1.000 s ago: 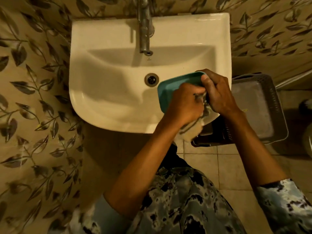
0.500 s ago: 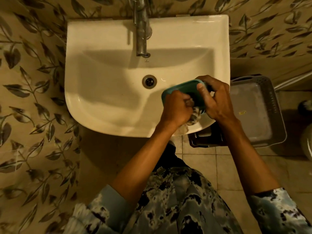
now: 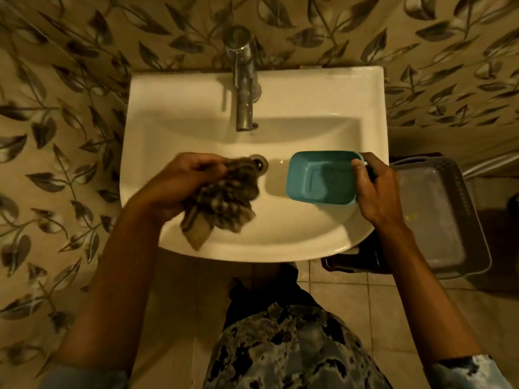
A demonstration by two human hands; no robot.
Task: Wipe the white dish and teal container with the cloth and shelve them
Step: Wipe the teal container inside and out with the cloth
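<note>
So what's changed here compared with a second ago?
The left hand pulled the cloth off the teal container and moved left, to beside the drain; cloth and container are now apart. The container turned so its open inside faces up. Unchanged: the right hand still grips the container's right end, the left hand still grips the cloth, both over the sink; the grey tray sits beside it.

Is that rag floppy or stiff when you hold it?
Probably floppy: the cloth bunches in the left hand and its corner droops down. Likely light too, since one hand holds it above the sink.
</note>
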